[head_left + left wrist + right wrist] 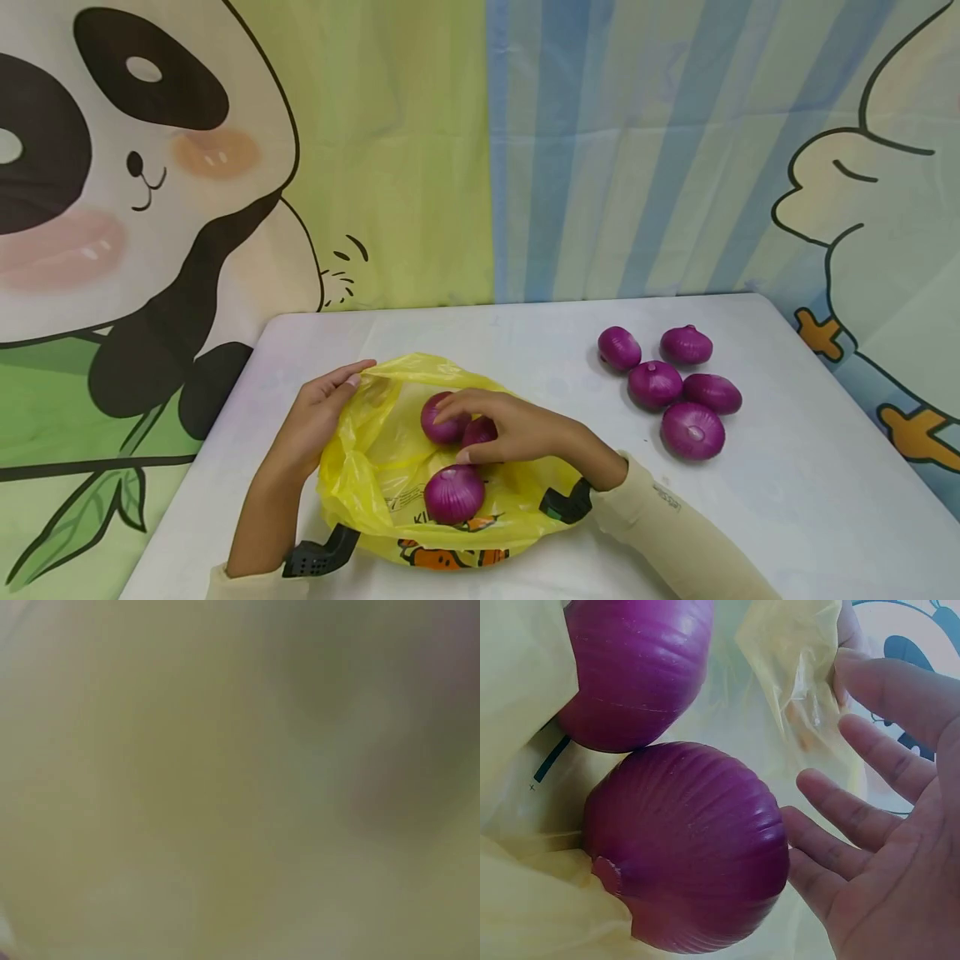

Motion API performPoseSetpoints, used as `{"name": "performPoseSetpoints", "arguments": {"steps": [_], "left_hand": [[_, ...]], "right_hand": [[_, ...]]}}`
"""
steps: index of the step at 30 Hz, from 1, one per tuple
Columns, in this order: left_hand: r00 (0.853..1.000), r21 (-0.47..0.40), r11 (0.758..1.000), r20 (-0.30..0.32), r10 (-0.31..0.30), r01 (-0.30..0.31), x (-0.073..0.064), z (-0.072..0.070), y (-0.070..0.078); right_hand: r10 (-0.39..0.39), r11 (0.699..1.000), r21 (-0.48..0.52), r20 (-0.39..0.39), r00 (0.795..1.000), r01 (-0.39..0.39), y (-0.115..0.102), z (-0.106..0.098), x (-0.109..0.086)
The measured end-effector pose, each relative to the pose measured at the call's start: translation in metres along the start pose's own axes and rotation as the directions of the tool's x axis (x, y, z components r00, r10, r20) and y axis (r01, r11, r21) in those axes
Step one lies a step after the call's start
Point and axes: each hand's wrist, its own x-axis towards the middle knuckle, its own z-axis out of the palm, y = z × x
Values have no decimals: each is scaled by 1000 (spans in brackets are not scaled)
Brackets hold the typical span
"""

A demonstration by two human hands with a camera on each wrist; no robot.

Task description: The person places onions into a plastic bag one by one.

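A yellow plastic bag (375, 492) lies on the table with its mouth held wide. At its left rim, my left hand (309, 423) pinches the plastic between thumb and fingers. My right hand (521, 429) reaches into the bag over the purple onions, its fingers spread and gently bent. Three onions show inside: one by the fingertips (442, 419), one partly covered by the hand (480, 430), and one nearer the front (454, 495). Close up in the right wrist view, the fingers stand loosely apart beside an onion (690, 847), not wrapped round it. The left wrist view is only a yellowish blur.
Several more purple onions (693, 431) sit grouped on the right side of the white table (787, 500). A cartoon-printed curtain (420, 150) hangs behind the table's far edge. Black wrist devices (322, 554) sit at both sleeves, near the bag's rim.
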Motion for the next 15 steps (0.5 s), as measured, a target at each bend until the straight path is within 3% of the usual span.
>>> {"name": "performPoseSetpoints", "arguments": {"steps": [11, 15], "left_hand": [[1000, 21, 1000, 0, 7, -7, 1, 0, 0], [1000, 19, 1000, 0, 7, -7, 1, 0, 0]], "right_hand": [[11, 998, -56, -36, 999, -13, -11, -4, -13], [-24, 998, -55, -47, 999, 22, -12, -9, -17]]}}
